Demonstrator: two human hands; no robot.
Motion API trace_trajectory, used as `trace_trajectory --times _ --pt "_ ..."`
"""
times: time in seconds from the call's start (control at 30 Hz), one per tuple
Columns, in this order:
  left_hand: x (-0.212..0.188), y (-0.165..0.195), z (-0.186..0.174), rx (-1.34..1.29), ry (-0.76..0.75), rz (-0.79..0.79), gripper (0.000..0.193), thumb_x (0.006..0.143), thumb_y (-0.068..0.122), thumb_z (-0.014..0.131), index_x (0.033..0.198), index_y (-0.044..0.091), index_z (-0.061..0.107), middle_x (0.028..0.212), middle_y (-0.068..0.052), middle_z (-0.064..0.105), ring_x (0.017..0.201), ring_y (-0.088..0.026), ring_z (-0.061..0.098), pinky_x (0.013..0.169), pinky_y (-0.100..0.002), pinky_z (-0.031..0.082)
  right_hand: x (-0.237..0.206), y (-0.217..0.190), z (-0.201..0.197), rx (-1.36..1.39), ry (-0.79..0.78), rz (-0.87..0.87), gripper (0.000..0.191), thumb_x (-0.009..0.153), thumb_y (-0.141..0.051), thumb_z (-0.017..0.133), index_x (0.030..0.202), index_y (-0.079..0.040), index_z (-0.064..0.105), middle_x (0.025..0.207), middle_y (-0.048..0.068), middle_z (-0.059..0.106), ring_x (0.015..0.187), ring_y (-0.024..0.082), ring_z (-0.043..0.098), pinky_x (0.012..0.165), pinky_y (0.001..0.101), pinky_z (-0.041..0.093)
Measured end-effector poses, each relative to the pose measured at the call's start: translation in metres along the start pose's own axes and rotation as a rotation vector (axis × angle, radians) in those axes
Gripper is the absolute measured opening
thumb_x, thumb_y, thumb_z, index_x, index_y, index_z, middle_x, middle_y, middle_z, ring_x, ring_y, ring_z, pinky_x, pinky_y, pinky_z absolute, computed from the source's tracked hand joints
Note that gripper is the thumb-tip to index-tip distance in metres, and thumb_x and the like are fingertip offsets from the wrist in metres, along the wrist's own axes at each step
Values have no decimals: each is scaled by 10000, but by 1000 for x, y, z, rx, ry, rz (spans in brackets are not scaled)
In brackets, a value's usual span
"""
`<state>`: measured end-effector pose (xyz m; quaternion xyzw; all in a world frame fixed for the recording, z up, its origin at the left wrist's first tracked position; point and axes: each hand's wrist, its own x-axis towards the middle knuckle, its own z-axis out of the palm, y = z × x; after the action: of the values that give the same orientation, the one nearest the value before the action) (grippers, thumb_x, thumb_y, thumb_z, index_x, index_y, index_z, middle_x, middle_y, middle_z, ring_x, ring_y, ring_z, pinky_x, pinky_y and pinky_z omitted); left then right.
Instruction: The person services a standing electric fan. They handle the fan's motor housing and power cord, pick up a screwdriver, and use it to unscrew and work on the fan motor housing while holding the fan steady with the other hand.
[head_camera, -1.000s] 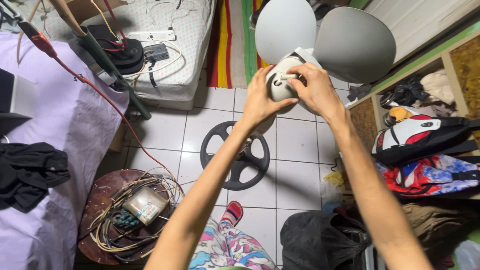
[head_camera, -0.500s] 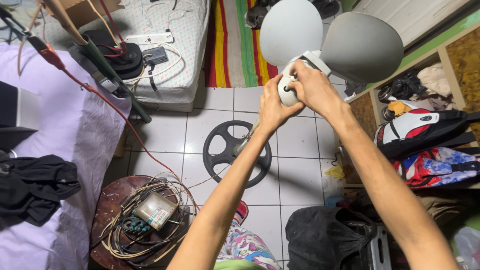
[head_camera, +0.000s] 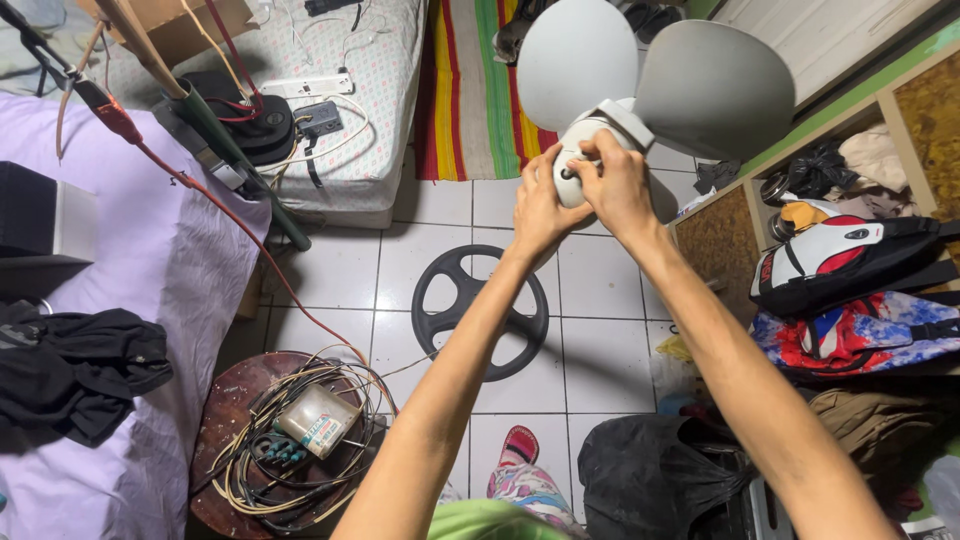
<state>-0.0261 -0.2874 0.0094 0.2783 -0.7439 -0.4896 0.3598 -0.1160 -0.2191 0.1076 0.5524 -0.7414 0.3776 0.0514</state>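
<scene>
Two bare arms rise from the bottom of the frame toward the upper middle. Near the lower edge lie a black plastic bag (head_camera: 650, 480) at the lower right and a round dark wooden stool (head_camera: 225, 430) at the lower left, which carries a tangle of pale cables (head_camera: 270, 475) and a small clear plastic box (head_camera: 317, 420). A little further, in the middle of the frame, a black ring-shaped plastic fan guard (head_camera: 480, 312) lies flat on the white tiled floor (head_camera: 600, 290). At the left a purple bed sheet (head_camera: 120, 260) holds a heap of black cloth (head_camera: 75, 365). At the right, a white, red and black backpack (head_camera: 850, 260) rests on a shelf.

Above the guard, the left hand (head_camera: 540, 205) and the right hand (head_camera: 618, 182) are both clenched around the white hub of a grey plastic fan blade set (head_camera: 640, 80), held up in the air at the upper middle of the frame. Its two wide blades spread above the hands. Behind it, a striped rug (head_camera: 460, 90) lies on the floor, beside a flowered mattress (head_camera: 360, 110).
</scene>
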Motion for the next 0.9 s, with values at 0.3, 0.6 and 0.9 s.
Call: trace_trajectory --times 0.3,0.6,0.9 --pt "9 -20 5 65 7 44 1119 616 477 927 1542 210 358 1479 -214 435 1283 -449 535 1042 -529 484 24 0 -32 147 -365 -163 184 909 -30 681 1087 0 646 966 175 761 912 295 772 783 388 585" --pt "13 -20 -5 39 -1 24 1083 626 450 918 1531 202 377 1480 -215 443 1342 -414 506 1060 -509 476 28 12 -13 -276 -275 -475 248 940 -186 714 1073 -4 612 972 181 700 982 376 673 858 463 511" --pt "15 -25 -2 51 15 17 1094 625 465 925 1533 201 375 1489 -216 445 1336 -415 509 1069 -503 474 38 21 -2 -506 -445 -283 391 1023 -429 597 1062 -47 672 764 189 726 745 377 712 846 504 503"
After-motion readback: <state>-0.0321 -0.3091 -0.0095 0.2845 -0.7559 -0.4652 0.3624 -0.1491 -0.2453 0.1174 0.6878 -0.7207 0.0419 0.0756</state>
